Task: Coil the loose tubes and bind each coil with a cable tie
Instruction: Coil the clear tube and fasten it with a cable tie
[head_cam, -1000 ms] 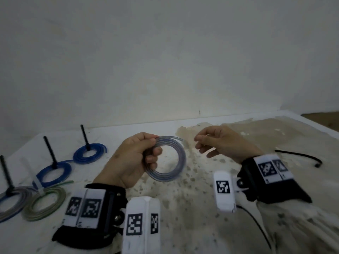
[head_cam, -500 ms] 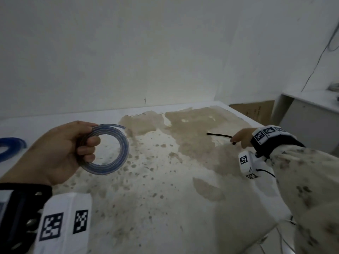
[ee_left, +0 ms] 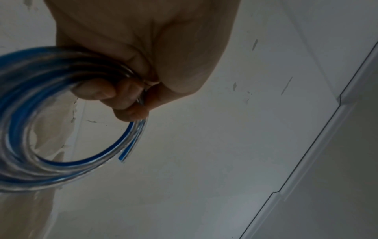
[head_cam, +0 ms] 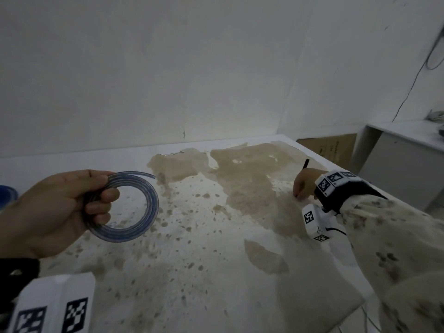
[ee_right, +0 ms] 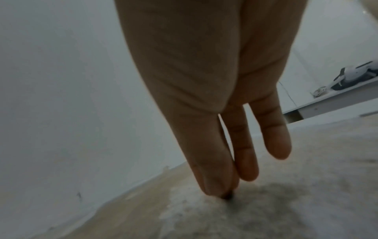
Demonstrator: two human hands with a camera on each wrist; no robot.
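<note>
My left hand (head_cam: 50,212) has its fingers curled round the clear, blue-striped coiled tube (head_cam: 134,207), held above the stained white table (head_cam: 216,272) on my left, its loose end jutting right. Off on the far right my right hand (head_cam: 306,185) pinches the thin black cable tie (head_cam: 305,164) with thumb and fingertips, the tie tilted up and away from me. So the tie sits well apart from the coil; I reckon it must cross leftward to reach it.
</note>
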